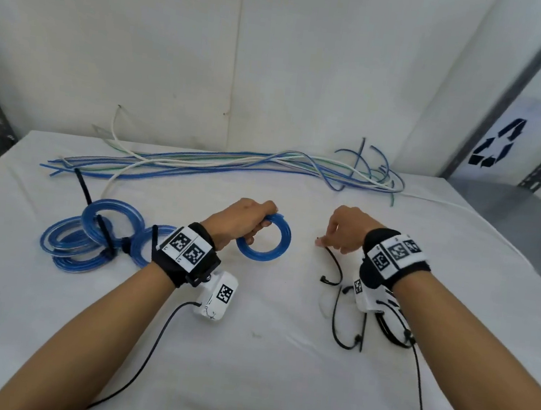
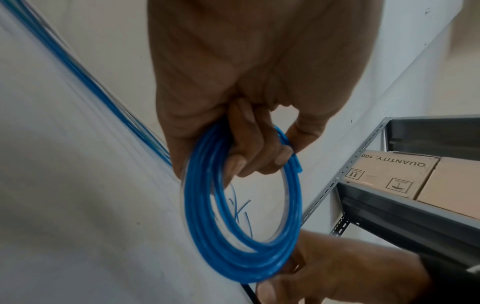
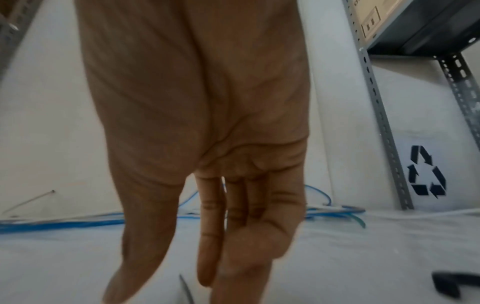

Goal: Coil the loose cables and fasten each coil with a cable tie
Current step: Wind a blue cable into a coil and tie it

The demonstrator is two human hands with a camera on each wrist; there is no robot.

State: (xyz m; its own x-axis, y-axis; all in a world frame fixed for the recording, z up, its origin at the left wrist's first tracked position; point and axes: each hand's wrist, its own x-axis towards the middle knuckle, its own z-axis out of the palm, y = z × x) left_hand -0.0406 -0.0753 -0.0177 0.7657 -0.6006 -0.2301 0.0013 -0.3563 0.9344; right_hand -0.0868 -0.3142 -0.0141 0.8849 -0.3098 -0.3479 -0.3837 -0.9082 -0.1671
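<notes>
My left hand (image 1: 243, 220) curls its grip round the top of the blue plastic cable coil (image 1: 267, 240), ring held over the white tabletop (image 1: 245, 353). Just right, my right hand (image 1: 345, 228) pinches a black cable tie (image 1: 334, 266) whose length trails toward me.

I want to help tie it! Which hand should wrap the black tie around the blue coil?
Right hand: it already pinches a black cable tie, while the left hand grips the blue coil.

White cloth-covered bench (image 1: 244, 363), creased. Grey perforated metal shelving upright (image 1: 496, 105) at right; black recycling symbol (image 1: 497, 144) on the white sheet beside it. Brown cardboard boxes (image 2: 389, 174) on the shelf, one printed "QUANTITY". White sheet backdrop (image 1: 179, 42) behind.
</notes>
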